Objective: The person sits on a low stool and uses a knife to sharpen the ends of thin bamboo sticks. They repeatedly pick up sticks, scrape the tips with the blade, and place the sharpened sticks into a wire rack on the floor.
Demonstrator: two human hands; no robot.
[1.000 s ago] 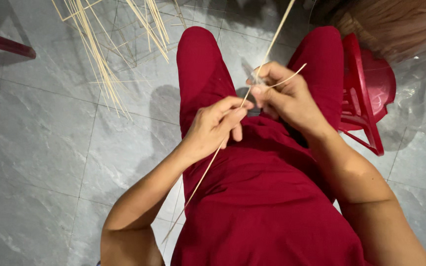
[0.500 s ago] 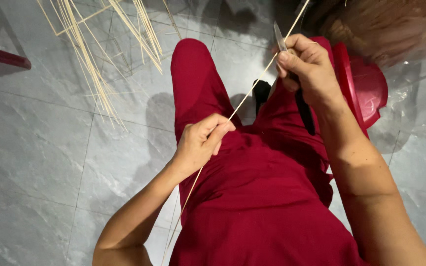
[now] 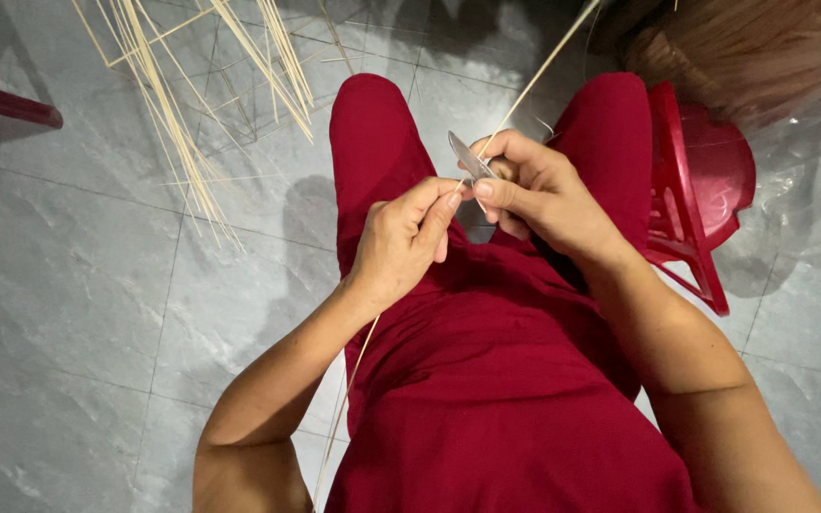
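I sit with my red-trousered legs over a grey tiled floor. My left hand pinches a long thin pale bamboo strip that runs from the upper right down past my lap. My right hand grips a small knife whose grey blade sticks out to the upper left and rests against the strip. The two hands are close together above my thighs, fingertips almost touching. The knife handle is hidden inside my right fist.
A loose heap of pale bamboo strips lies on the floor at the upper left. A red plastic stool stands by my right leg. Part of a dark red chair frame shows at the left edge. Brown fibrous material fills the upper right corner.
My right hand swung up and out to the right along the strip with the knife, then came back down next to my left hand.
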